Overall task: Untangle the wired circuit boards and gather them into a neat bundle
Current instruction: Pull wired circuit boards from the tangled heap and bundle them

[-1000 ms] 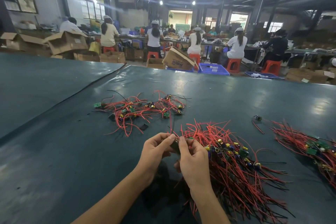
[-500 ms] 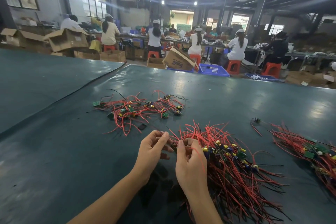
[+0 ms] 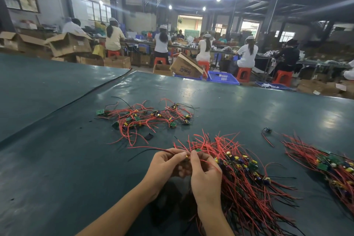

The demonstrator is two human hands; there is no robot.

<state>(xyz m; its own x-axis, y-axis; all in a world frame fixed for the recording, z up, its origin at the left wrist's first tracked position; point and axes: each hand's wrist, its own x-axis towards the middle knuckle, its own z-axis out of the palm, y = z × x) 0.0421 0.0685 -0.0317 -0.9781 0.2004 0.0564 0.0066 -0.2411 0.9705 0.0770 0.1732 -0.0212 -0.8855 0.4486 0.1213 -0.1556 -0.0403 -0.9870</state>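
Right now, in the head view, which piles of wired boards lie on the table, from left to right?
Loose tangle → large fanned bundle → bundle at the right edge.

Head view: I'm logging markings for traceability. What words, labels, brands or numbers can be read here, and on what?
"Tempo" (probably; blue print, upside down): on the tilted cardboard box in the background.
Pale label on the open cardboard box at the left: too blurred to read.
Any print on the wired circuit boards in the near pile: too small to read.
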